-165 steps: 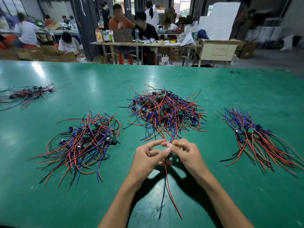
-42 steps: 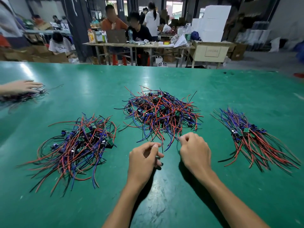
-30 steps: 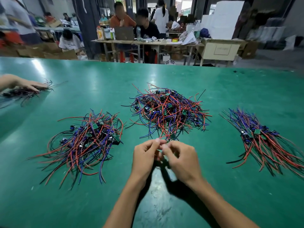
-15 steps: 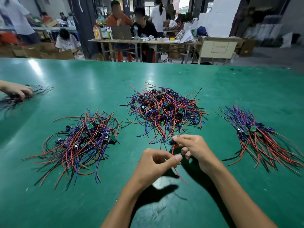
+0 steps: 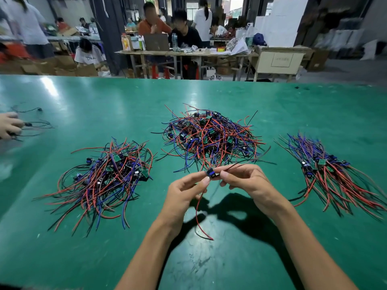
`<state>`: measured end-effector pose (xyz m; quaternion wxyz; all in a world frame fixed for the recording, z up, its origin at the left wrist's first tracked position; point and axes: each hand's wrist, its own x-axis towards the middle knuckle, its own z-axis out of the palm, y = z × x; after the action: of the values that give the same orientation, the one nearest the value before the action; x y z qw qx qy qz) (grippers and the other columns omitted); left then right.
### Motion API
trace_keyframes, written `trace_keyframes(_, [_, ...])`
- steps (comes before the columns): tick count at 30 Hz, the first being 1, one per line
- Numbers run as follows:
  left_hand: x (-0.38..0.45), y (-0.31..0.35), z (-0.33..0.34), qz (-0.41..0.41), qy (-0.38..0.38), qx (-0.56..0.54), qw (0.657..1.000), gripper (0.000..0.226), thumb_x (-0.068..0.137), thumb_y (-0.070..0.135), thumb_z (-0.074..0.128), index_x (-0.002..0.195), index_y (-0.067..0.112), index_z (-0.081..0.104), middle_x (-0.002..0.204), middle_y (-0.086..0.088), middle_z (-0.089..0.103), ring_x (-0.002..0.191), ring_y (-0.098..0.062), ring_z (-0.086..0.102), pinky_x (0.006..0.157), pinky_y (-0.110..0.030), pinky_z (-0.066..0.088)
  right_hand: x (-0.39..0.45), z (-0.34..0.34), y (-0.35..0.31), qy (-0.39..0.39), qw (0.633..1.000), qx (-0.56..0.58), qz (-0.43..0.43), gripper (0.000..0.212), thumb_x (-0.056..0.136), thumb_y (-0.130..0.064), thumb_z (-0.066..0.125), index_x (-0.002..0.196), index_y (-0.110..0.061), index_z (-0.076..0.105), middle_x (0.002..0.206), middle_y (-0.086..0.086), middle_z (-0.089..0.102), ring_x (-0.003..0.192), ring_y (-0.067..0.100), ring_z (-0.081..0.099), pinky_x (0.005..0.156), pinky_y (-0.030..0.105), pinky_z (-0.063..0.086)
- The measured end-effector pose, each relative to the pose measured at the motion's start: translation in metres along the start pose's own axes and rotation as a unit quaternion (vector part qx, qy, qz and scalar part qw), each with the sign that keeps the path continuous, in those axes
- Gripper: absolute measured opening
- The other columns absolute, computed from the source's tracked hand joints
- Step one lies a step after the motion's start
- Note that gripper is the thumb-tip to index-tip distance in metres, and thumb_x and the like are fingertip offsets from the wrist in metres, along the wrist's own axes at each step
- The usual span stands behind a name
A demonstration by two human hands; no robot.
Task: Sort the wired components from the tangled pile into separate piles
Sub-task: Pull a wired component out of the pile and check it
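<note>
A tangled pile [image 5: 209, 137] of red, blue and black wired components lies mid-table. A looser pile [image 5: 104, 178] sits to its left and a combed-out pile [image 5: 328, 174] to its right. Just in front of the middle pile, my left hand [image 5: 184, 191] and my right hand [image 5: 249, 181] pinch one wired component [image 5: 210, 172] between them, a small blue-black part held above the table. Its red and black wires hang down between my wrists, and a black wire runs off to the right past my right fingers.
The green table [image 5: 209, 264] spreads wide around the piles. Another person's hand [image 5: 9, 127] works on thin black wires at the left edge. Beyond the far edge stand work tables, boxes and seated people.
Both hands have lifted the component away from the middle pile's edge and come together on it; its red wire now dangles free. The other person's hand has shifted at the left.
</note>
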<state>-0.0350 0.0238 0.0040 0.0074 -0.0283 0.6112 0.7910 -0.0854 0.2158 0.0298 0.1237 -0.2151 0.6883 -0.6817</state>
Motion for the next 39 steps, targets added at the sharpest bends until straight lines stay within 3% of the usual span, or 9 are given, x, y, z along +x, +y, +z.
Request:
trace_keyframes(8, [-0.001,-0.003,0.002,-0.024,-0.082,-0.138,0.987,0.044,0.079,0.008,0.075,0.123,0.007,0.069,0.120,-0.006,0.072,0.101,-0.008,0.068,0.082,-0.016,0.053,0.001,0.001,0.002,0.016,1.000,0.022,-0.014,0.031,0.077,-0.041,0.079,0.101,-0.021,0.082,0.092,0.007,0.079,0.081,0.010,0.067,0.070,0.017,0.050])
trace_keyframes(14, [-0.003,0.002,0.005,-0.049,-0.089,-0.161,0.982,0.036,0.080,0.047,0.074,0.102,0.018,0.081,0.105,-0.003,0.076,0.076,-0.008,0.065,0.079,-0.019,0.055,0.001,0.001,0.001,-0.005,1.000,0.023,-0.005,0.025,0.073,-0.040,0.081,0.094,-0.025,0.083,0.089,0.007,0.079,0.079,0.009,0.069,0.071,0.016,0.051])
trace_keyframes(19, [-0.003,0.002,0.006,-0.035,-0.044,-0.180,0.982,0.019,0.082,0.032,0.078,0.095,0.018,0.075,0.099,-0.007,0.075,0.067,-0.011,0.066,0.069,-0.020,0.056,0.000,-0.005,-0.001,0.002,1.000,0.012,0.004,0.012,0.077,-0.020,0.084,0.088,-0.024,0.084,0.087,0.005,0.079,0.079,0.007,0.071,0.071,0.014,0.051])
trace_keyframes(26, [-0.003,0.007,0.006,0.008,0.003,-0.200,0.980,0.011,0.080,0.027,0.072,0.078,0.020,0.080,0.075,0.000,0.070,0.061,-0.010,0.064,0.063,-0.017,0.054,0.001,-0.012,-0.001,0.098,0.995,-0.025,-0.008,0.015,0.075,-0.032,0.078,0.081,-0.019,0.081,0.083,0.007,0.079,0.070,0.010,0.066,0.064,0.016,0.050])
trace_keyframes(29, [-0.003,0.009,0.005,0.013,0.016,-0.183,0.983,0.016,0.075,0.032,0.074,0.077,0.017,0.080,0.079,-0.005,0.073,0.069,-0.016,0.071,0.063,-0.018,0.054,0.005,-0.013,0.003,0.161,0.984,-0.075,0.028,0.024,0.082,-0.043,0.075,0.071,-0.022,0.079,0.072,0.003,0.076,0.058,0.004,0.062,0.054,0.012,0.043])
trace_keyframes(32, [-0.003,0.011,0.004,0.007,0.024,-0.173,0.985,0.026,0.071,0.039,0.076,0.080,0.015,0.079,0.095,-0.012,0.076,0.081,-0.020,0.075,0.068,-0.020,0.057,0.004,-0.020,0.012,0.199,0.939,-0.273,0.069,0.040,0.081,-0.061,0.074,0.058,-0.028,0.075,0.048,0.001,0.065,0.039,0.002,0.050,0.044,0.011,0.036])
trace_keyframes(34, [-0.003,0.011,0.003,0.005,0.026,-0.164,0.986,0.024,0.076,0.039,0.072,0.079,0.017,0.079,0.095,-0.012,0.076,0.079,-0.020,0.075,0.068,-0.020,0.057,0.004,-0.019,0.014,0.209,0.927,-0.305,0.054,0.042,0.079,-0.063,0.075,0.057,-0.028,0.074,0.040,0.000,0.058,0.034,0.003,0.047,0.042,0.014,0.036])
trace_keyframes(37, [-0.003,0.012,0.004,0.008,0.030,-0.161,0.986,0.021,0.082,0.034,0.068,0.085,0.014,0.075,0.091,-0.012,0.076,0.067,-0.016,0.072,0.062,-0.019,0.057,0.005,-0.014,0.005,0.170,0.981,-0.088,-0.005,0.042,0.073,-0.066,0.078,0.076,-0.024,0.080,0.054,0.001,0.063,0.039,0.003,0.040,0.041,0.012,0.030])
trace_keyframes(39, [-0.004,0.012,0.004,0.009,0.026,-0.166,0.986,0.022,0.083,0.031,0.068,0.090,0.011,0.071,0.088,-0.011,0.076,0.061,-0.013,0.069,0.060,-0.018,0.056,0.002,-0.017,0.000,0.032,0.997,0.075,0.006,0.050,0.070,-0.064,0.082,0.097,-0.023,0.079,0.079,0.004,0.071,0.050,0.005,0.045,0.042,0.013,0.033])
